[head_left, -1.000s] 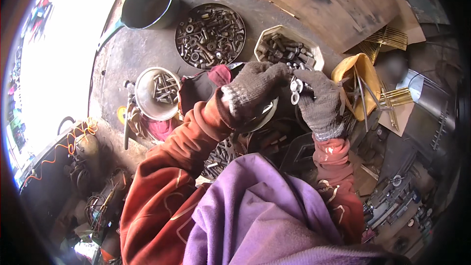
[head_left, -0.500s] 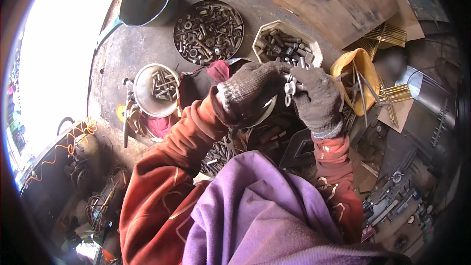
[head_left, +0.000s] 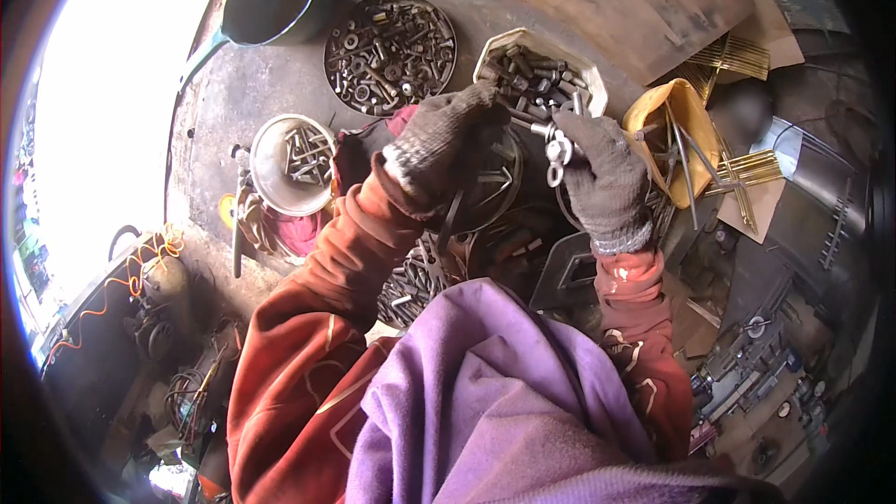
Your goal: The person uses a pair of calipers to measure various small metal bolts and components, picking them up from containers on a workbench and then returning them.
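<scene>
My right hand (head_left: 605, 168), in a grey knit glove, is closed on a bunch of metal bolts (head_left: 558, 151), one with a ring-shaped end hanging below the fingers. A long bolt (head_left: 530, 126) sticks out of the bunch toward my left hand (head_left: 446, 135). That hand, gloved too, is curled with its fingertips near the bolt's end; what it holds, if anything, is hidden. Beyond my right hand lies a cream octagonal tub (head_left: 597, 84) of large bolts. A round tray (head_left: 329, 65) of mixed bolts, nuts and washers sits beyond my left hand.
A white bowl (head_left: 266, 145) of bolts stands at left, a green long-handled pot (head_left: 266, 0) behind it. At right are a yellow container (head_left: 695, 163) with metal rods and bundles of gold-coloured rods (head_left: 747, 173). More metal pieces (head_left: 411, 294) lie close to me.
My hands have come apart: the left has moved left and slightly back from the bunch. The long bolt now shows between them. My right hand still grips the bolts.
</scene>
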### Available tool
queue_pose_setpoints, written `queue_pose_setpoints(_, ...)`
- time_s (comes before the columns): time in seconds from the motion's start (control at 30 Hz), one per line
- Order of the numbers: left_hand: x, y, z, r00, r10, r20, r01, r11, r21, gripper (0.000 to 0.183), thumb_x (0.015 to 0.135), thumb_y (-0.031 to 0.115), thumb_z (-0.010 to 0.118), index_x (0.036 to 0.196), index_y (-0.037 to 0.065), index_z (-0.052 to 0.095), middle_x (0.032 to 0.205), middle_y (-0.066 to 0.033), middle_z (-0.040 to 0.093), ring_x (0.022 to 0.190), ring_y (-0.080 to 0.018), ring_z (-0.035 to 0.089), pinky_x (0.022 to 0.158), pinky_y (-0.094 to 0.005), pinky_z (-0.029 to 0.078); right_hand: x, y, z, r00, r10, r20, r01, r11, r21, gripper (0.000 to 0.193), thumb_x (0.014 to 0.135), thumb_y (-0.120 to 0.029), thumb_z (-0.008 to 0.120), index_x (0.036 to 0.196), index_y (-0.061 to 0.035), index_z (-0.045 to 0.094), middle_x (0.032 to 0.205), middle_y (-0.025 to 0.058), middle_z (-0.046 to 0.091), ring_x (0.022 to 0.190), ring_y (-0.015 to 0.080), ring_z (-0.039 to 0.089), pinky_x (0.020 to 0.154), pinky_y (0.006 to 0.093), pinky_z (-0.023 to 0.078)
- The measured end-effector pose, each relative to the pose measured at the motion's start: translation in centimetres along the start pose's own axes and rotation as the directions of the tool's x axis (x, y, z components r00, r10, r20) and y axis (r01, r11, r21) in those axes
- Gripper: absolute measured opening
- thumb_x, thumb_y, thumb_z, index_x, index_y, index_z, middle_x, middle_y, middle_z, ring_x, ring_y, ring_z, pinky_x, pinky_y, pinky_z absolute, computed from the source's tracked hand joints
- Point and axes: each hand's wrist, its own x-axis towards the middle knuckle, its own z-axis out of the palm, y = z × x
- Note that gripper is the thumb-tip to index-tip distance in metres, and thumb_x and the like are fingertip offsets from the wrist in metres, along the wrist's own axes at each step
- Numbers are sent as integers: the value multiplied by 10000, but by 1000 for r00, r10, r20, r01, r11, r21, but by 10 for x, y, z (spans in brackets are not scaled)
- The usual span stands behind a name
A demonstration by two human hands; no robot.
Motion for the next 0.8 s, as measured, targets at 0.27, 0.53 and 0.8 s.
queue_pose_setpoints(0.27, -27, -4, 12, 902, 151, 404, -73, 976, -203, 474, 945, 232, 625, 1333, -31, 554, 882, -81, 612, 670, -167, 618, 571, -282, 531, -16, -60, -32, 820, 538, 195, -509, 528, 680, 291, 926, -49, 654, 1207, -30, 578, 933, 85, 711, 607, 65, 563, 525, 204, 421)
queue_pose_setpoints(0.53, -71, -19, 25, 858, 160, 489, -213, 976, 55, 360, 960, 198, 640, 1222, -48, 652, 1084, -136, 708, 867, -149, 683, 694, -254, 551, -51, -107, -49, 902, 425, 69, -347, 621, 703, 318, 906, -54, 702, 1199, 12, 597, 975, 102, 704, 865, 168, 695, 791, 304, 566)
queue_pose_setpoints(0.8, -146, -22, 48, 841, 99, 532, -342, 859, 381, 343, 922, 138, 678, 1209, -47, 652, 975, -102, 722, 812, -152, 682, 698, -268, 549, -119, -146, -79, 964, 225, -140, -185, 949, 256, 225, 908, -67, 703, 1127, -22, 682, 949, 53, 708, 824, 136, 658, 720, 286, 529)
